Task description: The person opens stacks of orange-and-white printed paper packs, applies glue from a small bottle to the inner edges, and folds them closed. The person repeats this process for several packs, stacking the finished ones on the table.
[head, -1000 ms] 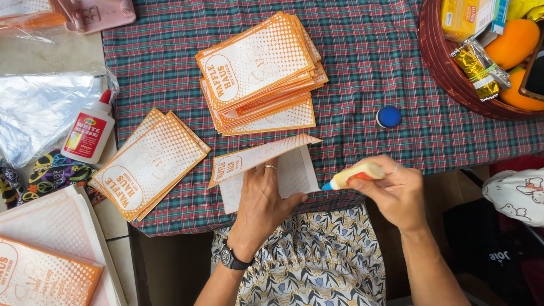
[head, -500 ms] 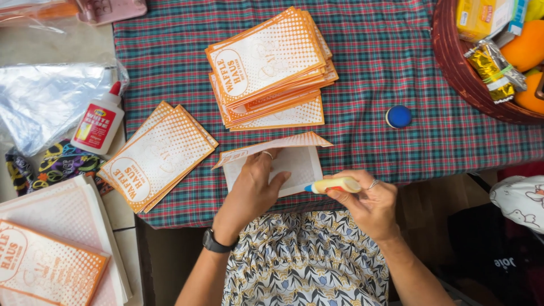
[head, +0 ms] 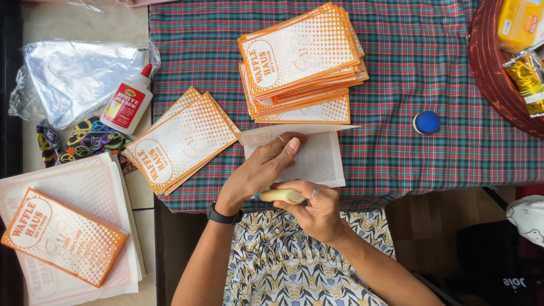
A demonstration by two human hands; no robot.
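Our left hand (head: 258, 173) presses flat, fingers open, on the white paper bag (head: 317, 161) at the plaid tablecloth's (head: 396, 85) near edge | our right hand (head: 317, 212) grips the yellow glue stick (head: 281, 196) at the bag's lower edge | blue cap (head: 426, 122) lies apart.

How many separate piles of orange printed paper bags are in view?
3: a tall pile at the top of the plaid cloth, a smaller pile left of the left hand, and one bag lying on white sheets at bottom left.
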